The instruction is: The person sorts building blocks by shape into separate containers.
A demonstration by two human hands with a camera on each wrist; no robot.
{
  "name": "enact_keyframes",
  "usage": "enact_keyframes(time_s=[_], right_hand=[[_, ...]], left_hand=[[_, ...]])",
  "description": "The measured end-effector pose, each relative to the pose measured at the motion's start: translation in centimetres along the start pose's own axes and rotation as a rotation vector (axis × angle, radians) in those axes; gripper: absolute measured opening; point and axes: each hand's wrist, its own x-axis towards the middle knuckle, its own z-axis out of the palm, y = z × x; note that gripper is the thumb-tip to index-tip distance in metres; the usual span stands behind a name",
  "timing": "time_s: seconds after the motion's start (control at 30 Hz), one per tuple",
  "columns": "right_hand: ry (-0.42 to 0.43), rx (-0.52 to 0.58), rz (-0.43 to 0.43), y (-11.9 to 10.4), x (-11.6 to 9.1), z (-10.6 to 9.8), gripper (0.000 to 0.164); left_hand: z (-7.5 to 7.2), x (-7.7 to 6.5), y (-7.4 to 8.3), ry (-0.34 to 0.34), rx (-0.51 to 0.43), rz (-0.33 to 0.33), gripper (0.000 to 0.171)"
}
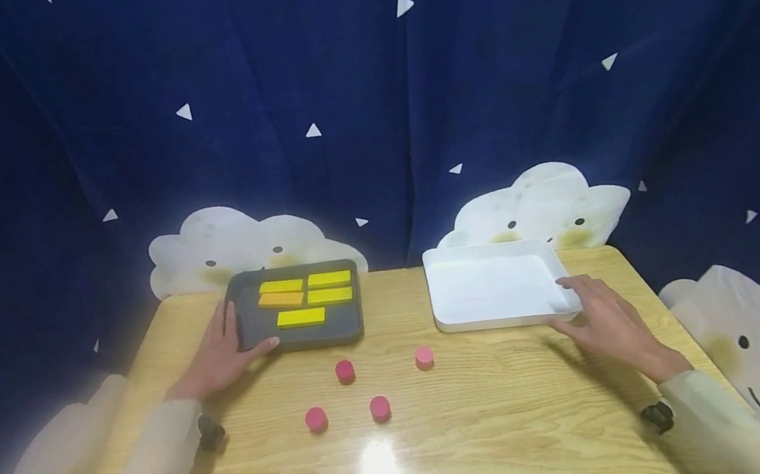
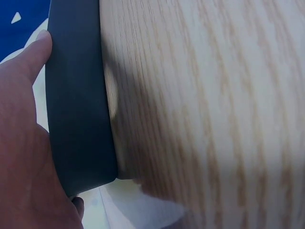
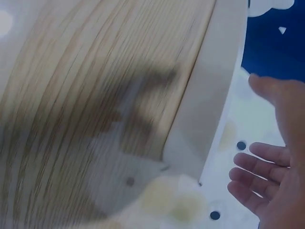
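Observation:
A dark grey tray (image 1: 259, 331) stands at the back left, holding several flat yellow blocks (image 1: 301, 318) and an orange block (image 1: 281, 300). My left hand (image 1: 218, 360) is spread around its front left corner, the fingers along the left side. In the left wrist view the thumb (image 2: 37, 52) touches the tray's rim. To the right stands a white tray (image 1: 488, 291) with no blocks in it. At its front right corner is my right hand (image 1: 610, 320), fingers loosely extended; the right wrist view shows the hand (image 3: 281, 176) apart from the tray's wall (image 3: 205, 86).
Several small round pieces lie on the wooden table (image 1: 492, 430) in front of the trays: dark pink ones, such as one (image 1: 380, 409), and a lighter pink one (image 1: 424, 358). Behind hangs a dark blue curtain (image 1: 358, 72) with white cloud shapes (image 1: 236, 240) along the table's back edge.

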Motion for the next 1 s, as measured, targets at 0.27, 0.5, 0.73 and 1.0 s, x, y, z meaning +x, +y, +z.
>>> enact_keyframes(time_s=[0.27,0.5,0.73,1.0], right_hand=[[-0.073,0.031,0.066,2.3,0.3,0.8,0.1],[-0.162,0.056,0.123,3.5,0.9,1.6,0.112],[-0.227,0.068,0.144,4.8,1.8,2.5,0.114],[-0.245,0.102,0.154,5.2,2.1,3.4,0.115]], left_hand=[[0.0,0.2,-0.4,-0.021,0.021,-0.005,0.129],[0.1,0.0,-0.3,-0.025,0.02,-0.014,0.129],[0.1,0.1,-0.2,-0.019,0.016,-0.014,0.129],[0.3,0.2,-0.3,0.011,0.006,-0.005,0.131]])
